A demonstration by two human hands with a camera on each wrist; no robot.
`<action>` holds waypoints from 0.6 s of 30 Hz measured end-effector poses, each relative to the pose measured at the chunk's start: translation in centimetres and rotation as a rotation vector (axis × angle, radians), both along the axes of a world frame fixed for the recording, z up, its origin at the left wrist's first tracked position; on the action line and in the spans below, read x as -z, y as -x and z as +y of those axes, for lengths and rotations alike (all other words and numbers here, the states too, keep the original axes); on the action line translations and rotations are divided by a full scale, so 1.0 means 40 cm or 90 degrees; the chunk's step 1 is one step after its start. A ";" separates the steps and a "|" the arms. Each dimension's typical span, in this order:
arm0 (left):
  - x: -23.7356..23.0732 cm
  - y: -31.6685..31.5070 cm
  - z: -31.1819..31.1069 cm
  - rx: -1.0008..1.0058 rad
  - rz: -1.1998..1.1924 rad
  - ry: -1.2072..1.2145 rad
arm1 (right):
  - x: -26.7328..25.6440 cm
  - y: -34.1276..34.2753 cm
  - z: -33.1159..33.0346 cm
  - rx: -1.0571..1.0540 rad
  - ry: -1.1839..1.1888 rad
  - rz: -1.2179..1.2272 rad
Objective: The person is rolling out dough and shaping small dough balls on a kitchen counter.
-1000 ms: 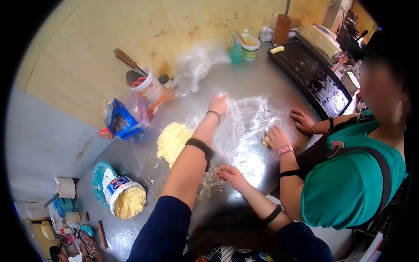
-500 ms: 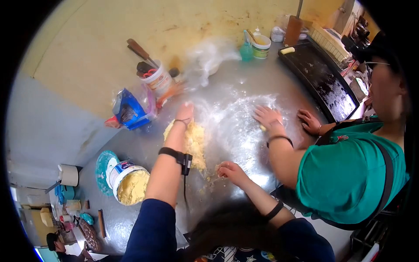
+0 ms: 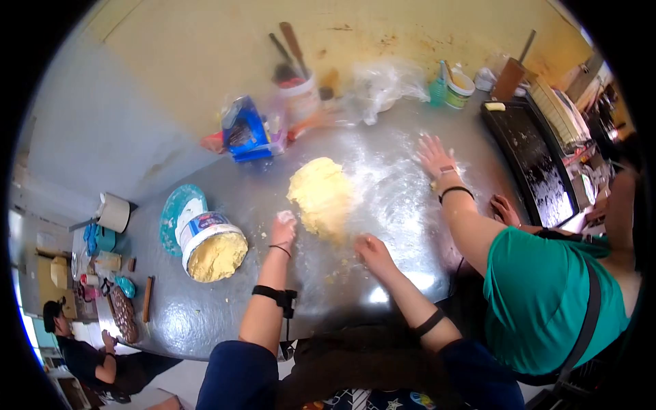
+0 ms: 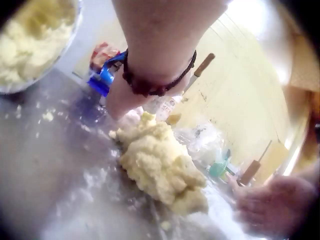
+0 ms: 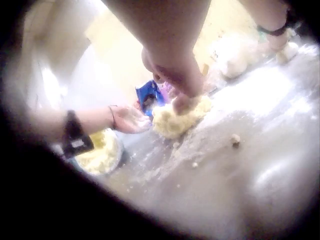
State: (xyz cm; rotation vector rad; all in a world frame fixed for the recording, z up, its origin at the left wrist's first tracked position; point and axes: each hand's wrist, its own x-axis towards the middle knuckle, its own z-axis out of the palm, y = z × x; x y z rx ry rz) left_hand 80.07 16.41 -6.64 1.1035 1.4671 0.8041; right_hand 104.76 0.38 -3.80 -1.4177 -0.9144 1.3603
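Note:
A pale yellow mound of dough (image 3: pixel 320 195) lies on the metal table, rough and lumpy on top. My left hand (image 3: pixel 283 231), white with flour at the fingers, is just to the left of it. Seen from the right wrist, the fingers of that left hand (image 5: pixel 131 120) are relaxed and point at the dough's side. At the near right edge of the mound is my right hand (image 3: pixel 376 256), its fingers loosely bent. The right wrist view has this right hand (image 5: pixel 182 92) overlapping the dough (image 5: pixel 175 120). Neither hand grips anything.
A tilted tub of yellow dough (image 3: pixel 217 256) rests by a teal lid (image 3: pixel 179 215) on the left. Another person's hand (image 3: pixel 436 158) is spread on the floured table. A black tray (image 3: pixel 529 157) lies far right; a blue packet (image 3: pixel 244 130) and plastic bag (image 3: pixel 383 89) line the wall.
My left hand has come back from the far floured area, across the dough, to its left side. My right hand has stayed near the mound. The other person's hand has moved farther away.

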 end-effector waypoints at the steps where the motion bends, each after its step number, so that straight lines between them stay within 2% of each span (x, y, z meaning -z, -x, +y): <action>1: 0.054 -0.013 -0.028 0.000 0.033 -0.036 | 0.025 0.017 0.025 0.036 -0.063 -0.105; 2: 0.094 -0.043 -0.063 -0.002 0.065 -0.070 | 0.084 0.036 0.056 0.071 -0.127 -0.209; 3: 0.082 -0.081 -0.096 -0.002 0.042 -0.030 | 0.137 0.050 0.089 0.104 -0.194 -0.313; 5: 0.046 -0.154 -0.141 -0.008 0.016 -0.049 | 0.198 0.048 0.175 0.048 -0.195 -0.220; 6: 0.043 -0.179 -0.151 -0.016 0.016 -0.105 | 0.200 0.064 0.197 0.053 -0.159 -0.144; 9: 0.121 -0.232 -0.126 -0.105 0.039 -0.136 | 0.145 0.155 0.240 0.156 0.028 0.132; 10: 0.146 -0.219 -0.106 -0.059 0.117 -0.171 | 0.097 0.193 0.239 0.173 0.027 0.144; 13: 0.120 -0.130 -0.021 0.212 0.354 -0.137 | -0.002 0.255 0.244 0.169 0.063 0.502; 14: 0.052 -0.101 0.000 0.250 0.310 -0.134 | -0.011 0.270 0.255 0.147 0.061 0.490; 16: -0.155 -0.053 0.030 0.325 0.220 -0.128 | 0.016 0.272 0.279 0.059 0.066 0.574; 17: -0.186 -0.044 0.061 0.346 0.288 -0.110 | 0.023 0.273 0.295 0.015 0.068 0.617; 18: -0.205 -0.036 0.093 0.366 0.357 -0.092 | 0.014 0.274 0.311 0.001 0.114 0.540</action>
